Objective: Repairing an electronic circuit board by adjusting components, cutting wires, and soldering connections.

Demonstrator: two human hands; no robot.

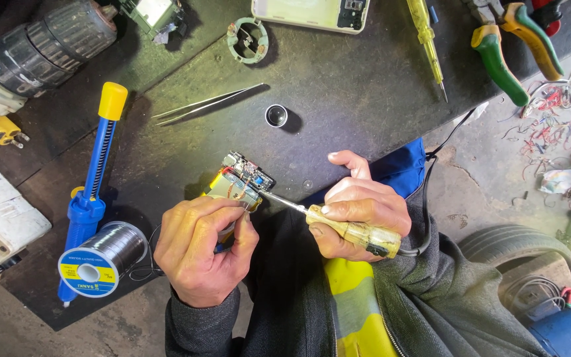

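Right hand point(358, 211) is closed around a soldering iron point(355, 231) with a clear yellow handle, tip point(269, 196) touching the small circuit board point(247, 173). Left hand point(199, 248) pinches the battery pack point(231, 188) the board sits on, held at the near edge of the dark mat point(338, 92), fingertips just beside the tip.

Risks, as judgement: the hot tip is close to the left fingers, so a slip could burn them. Dwelling too long could lift a pad or heat the cell. The pack is hand-held, not clamped, so a wobble could bridge joints or short the orange wire point(234, 192). The iron's cord point(431, 198) runs over the sleeve and could snag.

Further out: solder spool point(100, 261) and blue desoldering pump point(94, 178) to the left, tweezers point(203, 104) and a small round metal cap point(276, 116) above, pliers point(510, 46) and test screwdriver point(427, 39) at top right, well apart.
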